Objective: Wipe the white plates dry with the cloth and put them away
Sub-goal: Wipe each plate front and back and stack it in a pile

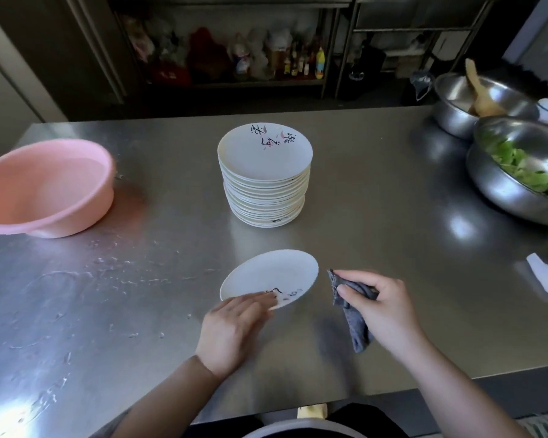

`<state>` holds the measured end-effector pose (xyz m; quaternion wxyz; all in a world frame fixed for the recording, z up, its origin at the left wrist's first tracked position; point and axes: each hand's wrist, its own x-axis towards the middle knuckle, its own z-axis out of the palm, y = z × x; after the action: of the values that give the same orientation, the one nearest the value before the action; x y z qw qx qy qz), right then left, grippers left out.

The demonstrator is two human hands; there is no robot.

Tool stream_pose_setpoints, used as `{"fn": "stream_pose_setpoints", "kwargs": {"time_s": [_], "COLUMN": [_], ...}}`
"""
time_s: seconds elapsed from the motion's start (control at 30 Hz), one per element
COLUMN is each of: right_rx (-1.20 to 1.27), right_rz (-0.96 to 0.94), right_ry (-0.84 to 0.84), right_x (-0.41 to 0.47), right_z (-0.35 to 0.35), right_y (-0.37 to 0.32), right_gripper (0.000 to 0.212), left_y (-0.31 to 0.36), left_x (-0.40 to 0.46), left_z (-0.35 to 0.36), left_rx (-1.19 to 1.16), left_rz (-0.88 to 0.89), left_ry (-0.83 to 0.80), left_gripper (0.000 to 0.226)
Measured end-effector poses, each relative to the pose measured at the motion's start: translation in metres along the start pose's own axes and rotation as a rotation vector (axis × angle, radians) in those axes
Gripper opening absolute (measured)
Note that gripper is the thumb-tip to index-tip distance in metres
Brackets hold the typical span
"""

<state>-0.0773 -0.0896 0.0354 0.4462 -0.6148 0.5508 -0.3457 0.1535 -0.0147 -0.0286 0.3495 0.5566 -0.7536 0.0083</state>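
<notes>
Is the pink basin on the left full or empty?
Cannot tell for sure. The pink basin sits tilted on the steel table, and no plates show inside; its inner wall is blurred, so a little water cannot be excluded.

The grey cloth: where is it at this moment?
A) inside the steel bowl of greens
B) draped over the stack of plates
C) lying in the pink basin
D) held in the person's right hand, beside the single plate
D: the grey cloth is pinched in the right hand, just right of the single plate that the left hand holds at its near edge.
</notes>
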Motion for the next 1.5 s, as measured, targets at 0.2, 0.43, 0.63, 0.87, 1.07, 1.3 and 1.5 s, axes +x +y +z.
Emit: {"fn": "stream_pose_setpoints", "kwargs": {"time_s": [0.2,0.43,0.63,0.87,1.07,1.3,1.5], "right_rx": [0.126,-0.142,-0.398,-0.319,-0.041,-0.248,-0.179], "right_rz": [-0.163,-0.496,-0.883,-0.874,-0.615,-0.972,-0.671], "right_ry": [0.027,0.050,0.015,0.020,0.108,-0.110,-0.059], "right_x": [0.011,0.026,0.023,0.037,0.062,0.034,0.053], "right_z": [0.001,0.024,0.058,0.036,0.038,0.076,0.074], "right_y": [-0.047,-0.107,-0.134,-0.116,-0.157,-0.169,-0.178], "right_gripper": [0.031,0.033,0.029,0.034,0.028,0.023,0.025], "left_y": [0.013,0.028,0.043,0.034,0.043,0.045,0.043], "left_x": [0.053,0.075,0.089,0.096,0.089,0.090,0.084], "left_z": [-0.041,-0.073,-0.089,-0.114,-0.120,-0.129,-0.134], "left_rx": [-0.613,-1.375,-1.484,-1.302,-1.097,-1.090,-1.035], "left_rz": [-0.986,-1.128,-1.018,-0.964,-0.888,-0.764,-0.791], "left_ry": [0.394,0.395,0.380,0.535,0.516,0.483,0.492], "left_gripper": [0.028,0.035,0.039,0.042,0.030,0.023,0.025]}}
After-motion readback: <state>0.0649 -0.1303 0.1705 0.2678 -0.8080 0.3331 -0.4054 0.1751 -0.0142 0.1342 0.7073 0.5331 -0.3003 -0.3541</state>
